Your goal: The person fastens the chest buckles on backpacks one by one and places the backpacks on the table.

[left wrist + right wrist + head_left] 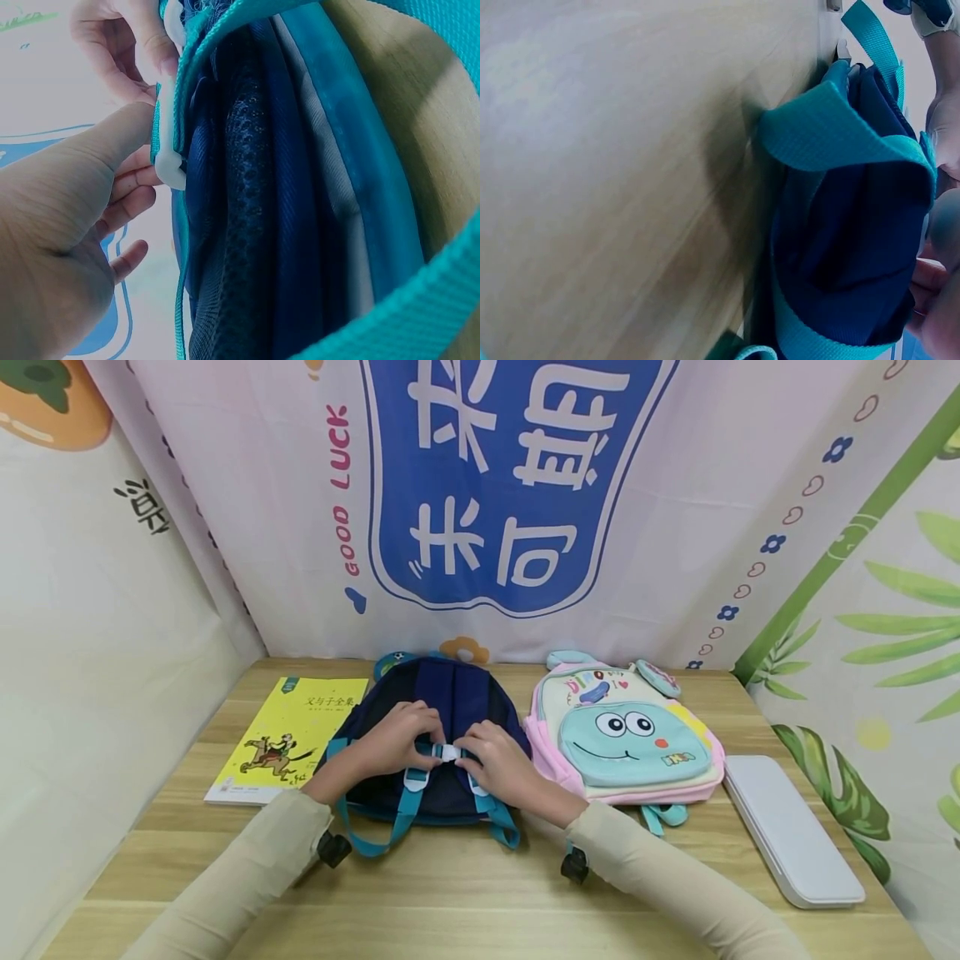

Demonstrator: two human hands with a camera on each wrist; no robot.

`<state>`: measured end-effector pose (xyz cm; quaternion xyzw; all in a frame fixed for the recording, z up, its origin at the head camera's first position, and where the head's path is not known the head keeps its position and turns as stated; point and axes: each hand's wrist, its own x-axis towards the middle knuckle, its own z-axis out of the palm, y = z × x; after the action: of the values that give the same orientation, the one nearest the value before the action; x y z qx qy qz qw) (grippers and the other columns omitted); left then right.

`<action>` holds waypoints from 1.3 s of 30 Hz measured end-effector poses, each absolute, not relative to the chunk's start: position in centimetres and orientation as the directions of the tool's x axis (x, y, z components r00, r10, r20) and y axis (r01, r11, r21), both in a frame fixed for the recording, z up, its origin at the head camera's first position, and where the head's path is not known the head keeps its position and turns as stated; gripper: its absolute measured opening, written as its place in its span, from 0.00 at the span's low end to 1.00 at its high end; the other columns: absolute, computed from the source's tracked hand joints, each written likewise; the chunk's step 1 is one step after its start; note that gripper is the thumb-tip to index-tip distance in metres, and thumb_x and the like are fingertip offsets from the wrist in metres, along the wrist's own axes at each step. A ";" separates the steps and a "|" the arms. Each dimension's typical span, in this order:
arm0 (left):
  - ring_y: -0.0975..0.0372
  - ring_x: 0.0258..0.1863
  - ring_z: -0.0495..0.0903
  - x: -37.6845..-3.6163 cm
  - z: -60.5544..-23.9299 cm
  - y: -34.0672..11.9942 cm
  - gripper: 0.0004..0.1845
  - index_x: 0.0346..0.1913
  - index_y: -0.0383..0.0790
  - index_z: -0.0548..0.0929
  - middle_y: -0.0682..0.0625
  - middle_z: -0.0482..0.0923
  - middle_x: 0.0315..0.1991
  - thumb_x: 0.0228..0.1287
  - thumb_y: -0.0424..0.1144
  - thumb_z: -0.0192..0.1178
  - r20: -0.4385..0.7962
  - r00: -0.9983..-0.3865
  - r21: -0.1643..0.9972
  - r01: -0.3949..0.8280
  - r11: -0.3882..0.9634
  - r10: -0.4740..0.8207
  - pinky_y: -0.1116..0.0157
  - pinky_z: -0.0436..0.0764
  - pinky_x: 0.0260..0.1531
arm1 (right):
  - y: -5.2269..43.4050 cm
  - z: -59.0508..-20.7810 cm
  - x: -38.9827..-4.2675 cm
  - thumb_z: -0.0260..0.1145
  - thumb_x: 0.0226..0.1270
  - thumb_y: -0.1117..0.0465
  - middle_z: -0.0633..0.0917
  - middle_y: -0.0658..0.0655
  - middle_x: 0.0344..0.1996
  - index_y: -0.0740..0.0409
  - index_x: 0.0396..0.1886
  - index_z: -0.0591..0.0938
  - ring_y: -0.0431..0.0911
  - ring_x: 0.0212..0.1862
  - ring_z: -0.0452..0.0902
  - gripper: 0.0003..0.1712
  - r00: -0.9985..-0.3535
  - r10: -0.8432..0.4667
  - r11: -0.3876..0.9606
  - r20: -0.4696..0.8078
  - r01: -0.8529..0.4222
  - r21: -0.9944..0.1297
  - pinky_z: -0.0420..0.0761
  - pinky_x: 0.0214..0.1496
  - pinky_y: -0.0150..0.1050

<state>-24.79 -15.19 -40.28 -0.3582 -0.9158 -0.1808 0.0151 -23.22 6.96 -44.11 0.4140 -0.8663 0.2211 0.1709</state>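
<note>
A dark blue backpack [438, 693] lies back-side up on the wooden table [465, 893], its teal straps [405, 814] trailing toward me. My left hand [401, 739] and right hand [498, 760] meet over a white chest buckle [447, 752] on the straps, each pinching one side of it. In the left wrist view my left fingers [135, 180] pinch a white clip [171, 169] on the teal webbing beside the navy mesh [247, 195]. The right wrist view shows a teal strap loop [832, 131] and navy fabric [847, 247], with my fingers at the right edge.
A yellow book [288, 735] lies left of the blue backpack. A pink and cream backpack with a cartoon face [622, 739] lies to its right. A white flat case [791, 831] sits near the table's right edge. Printed cloth walls surround the table.
</note>
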 end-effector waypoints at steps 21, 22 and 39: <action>0.62 0.36 0.69 -25.1 -40.6 -15.3 0.09 0.32 0.49 0.85 0.56 0.77 0.32 0.55 0.43 0.78 0.157 -0.737 0.307 0.669 0.677 0.657 0.50 0.70 0.50 | 6.9 -44.4 -23.4 0.73 0.67 0.61 0.85 0.55 0.39 0.61 0.46 0.89 0.46 0.43 0.78 0.11 -0.603 -0.639 0.565 0.478 -0.790 -0.240 0.79 0.46 0.38; 0.62 0.36 0.69 -25.1 -40.6 -15.3 0.09 0.32 0.49 0.85 0.56 0.77 0.32 0.55 0.43 0.77 0.156 -0.737 0.305 0.670 0.677 0.658 0.50 0.70 0.51 | 6.8 -44.4 -23.4 0.73 0.67 0.61 0.85 0.55 0.39 0.61 0.46 0.89 0.46 0.43 0.78 0.11 -0.603 -0.639 0.564 0.478 -0.789 -0.242 0.79 0.46 0.38; 0.61 0.37 0.71 -24.9 -40.4 -15.3 0.08 0.32 0.50 0.86 0.57 0.79 0.32 0.55 0.43 0.78 0.136 -0.757 0.312 0.644 0.698 0.639 0.50 0.70 0.50 | 7.0 -44.1 -23.7 0.74 0.65 0.58 0.86 0.53 0.39 0.58 0.46 0.89 0.46 0.42 0.80 0.12 -0.594 -0.658 0.572 0.463 -0.794 -0.206 0.80 0.54 0.43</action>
<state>-24.91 -15.31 -40.38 -0.3481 -0.9214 -0.1726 0.0085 -23.74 7.03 -44.05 0.4174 -0.8700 0.2000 0.1701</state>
